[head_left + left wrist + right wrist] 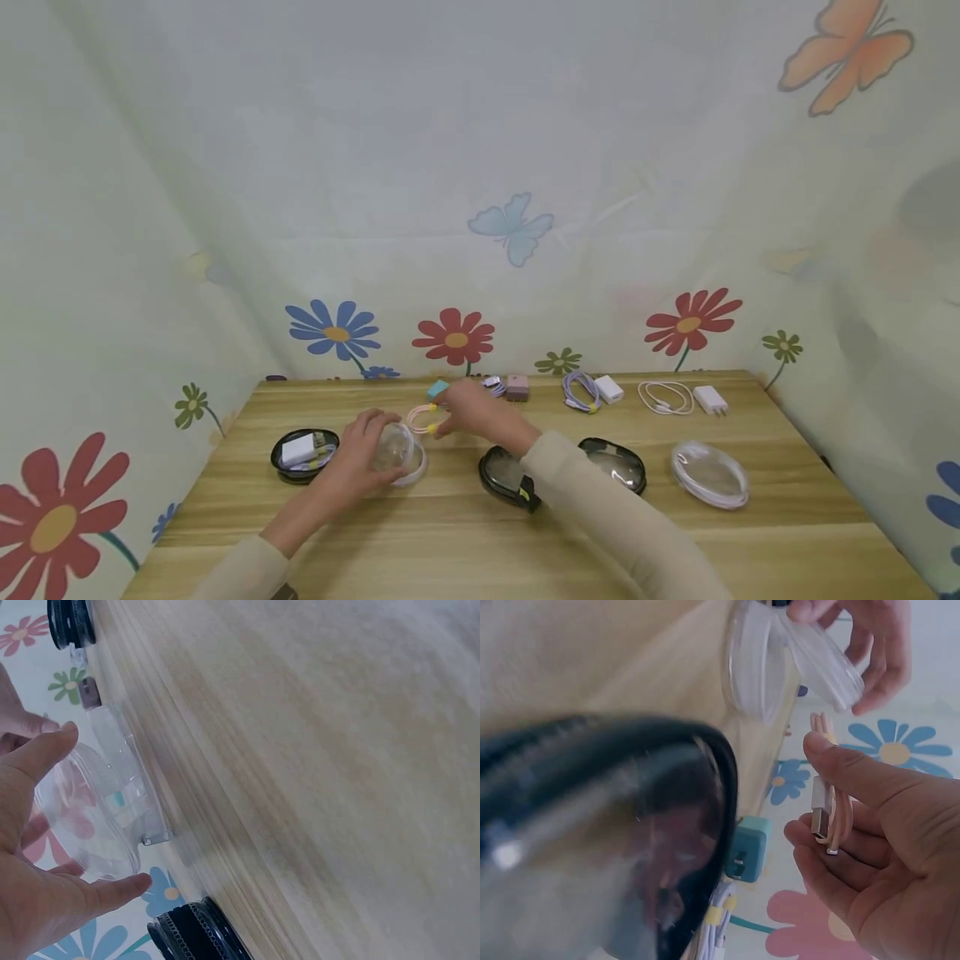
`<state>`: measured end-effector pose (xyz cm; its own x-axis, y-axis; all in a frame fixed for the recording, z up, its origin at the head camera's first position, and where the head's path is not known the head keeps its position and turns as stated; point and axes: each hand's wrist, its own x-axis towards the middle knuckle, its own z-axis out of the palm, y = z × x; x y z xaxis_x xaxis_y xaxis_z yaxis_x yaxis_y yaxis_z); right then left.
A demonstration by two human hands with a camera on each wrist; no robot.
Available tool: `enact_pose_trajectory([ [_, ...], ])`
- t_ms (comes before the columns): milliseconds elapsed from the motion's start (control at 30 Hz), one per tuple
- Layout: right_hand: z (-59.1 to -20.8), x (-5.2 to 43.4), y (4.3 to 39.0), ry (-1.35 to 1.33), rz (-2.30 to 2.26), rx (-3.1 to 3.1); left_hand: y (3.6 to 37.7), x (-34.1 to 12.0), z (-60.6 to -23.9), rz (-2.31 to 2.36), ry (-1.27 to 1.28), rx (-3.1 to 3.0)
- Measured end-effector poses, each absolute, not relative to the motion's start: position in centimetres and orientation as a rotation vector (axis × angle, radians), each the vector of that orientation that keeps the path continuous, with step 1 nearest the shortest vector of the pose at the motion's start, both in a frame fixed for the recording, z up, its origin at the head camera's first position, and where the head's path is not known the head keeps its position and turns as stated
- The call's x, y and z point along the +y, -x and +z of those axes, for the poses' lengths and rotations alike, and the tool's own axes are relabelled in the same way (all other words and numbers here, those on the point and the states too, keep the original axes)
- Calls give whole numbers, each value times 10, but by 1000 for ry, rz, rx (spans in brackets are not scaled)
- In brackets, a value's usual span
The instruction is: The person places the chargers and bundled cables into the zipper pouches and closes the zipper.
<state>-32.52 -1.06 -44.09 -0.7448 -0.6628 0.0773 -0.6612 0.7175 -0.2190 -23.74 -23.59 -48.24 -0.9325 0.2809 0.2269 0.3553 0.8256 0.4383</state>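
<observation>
My left hand (363, 450) grips the raised lid of a clear plastic case (416, 472), thumb and fingers spanning its rim in the left wrist view. The case's base rests on the table below the lid. My right hand (483, 412) pinches a coiled pink USB cable (842, 817) beside the case, above the table. In the right wrist view the cable's metal plug shows between thumb and fingers. Just behind the right hand lies a teal charger plug (438, 388).
Left of the clear case sits a black case (283, 473) holding a white charger and cable. Two black cases (626, 454) lie partly behind my right arm. Another clear case (711, 473) is at right. Along the back are a pink charger (517, 388), purple cable (579, 392) and white chargers (709, 400).
</observation>
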Motion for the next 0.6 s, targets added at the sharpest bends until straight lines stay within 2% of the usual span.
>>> enact_pose_trajectory([
  [600,-467,-27,306,1177,-458,2825,236,-237,-481,-775,498,-2857],
])
